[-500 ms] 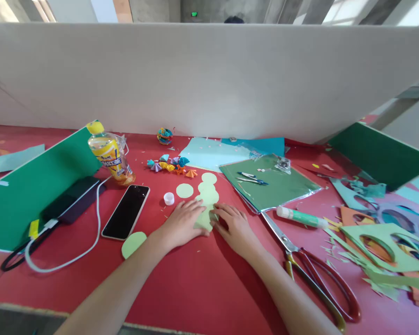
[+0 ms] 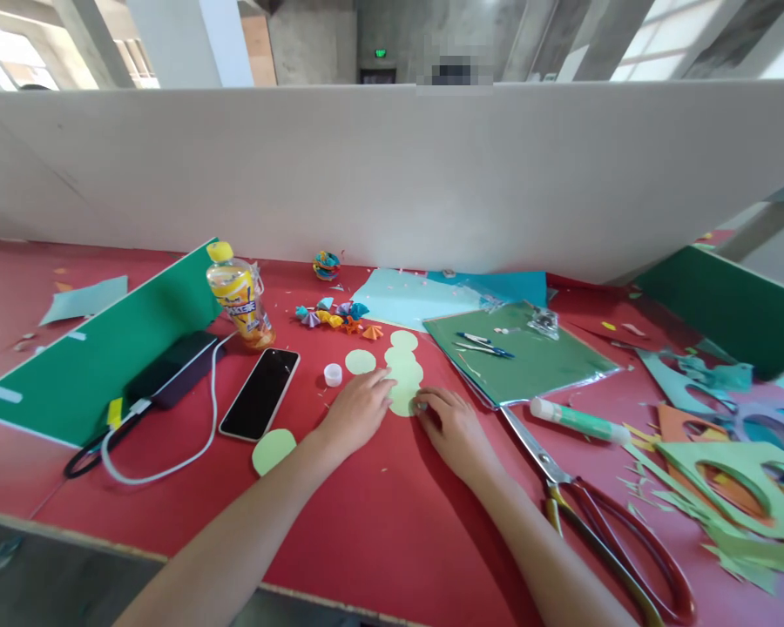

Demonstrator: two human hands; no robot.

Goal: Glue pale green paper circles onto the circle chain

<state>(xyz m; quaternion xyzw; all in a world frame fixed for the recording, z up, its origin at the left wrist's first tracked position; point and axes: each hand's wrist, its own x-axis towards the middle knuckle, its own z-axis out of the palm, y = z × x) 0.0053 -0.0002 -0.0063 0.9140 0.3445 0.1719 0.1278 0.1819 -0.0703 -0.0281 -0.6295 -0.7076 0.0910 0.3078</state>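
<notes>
overlapping green circles [image 2: 403, 373] are lying between the left hand [image 2: 359, 409], resting unclenched at their left edge, and the right hand [image 2: 454, 427], touching their lower right edge, its grip not discernible; a red table [image 2: 379, 531] is supporting them.

Red counter [image 2: 366, 540] bears bottle [image 2: 240, 305] and phone [image 2: 260, 394] at left; overlapping green discs [image 2: 403, 370] between; scissors [image 2: 529, 446], tube [image 2: 581, 421] and scraps [image 2: 777, 515] at right.

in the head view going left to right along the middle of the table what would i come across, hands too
Black box → smartphone → left hand → overlapping pale green paper circles → right hand → glue stick → green sheet with round cut-outs
</notes>
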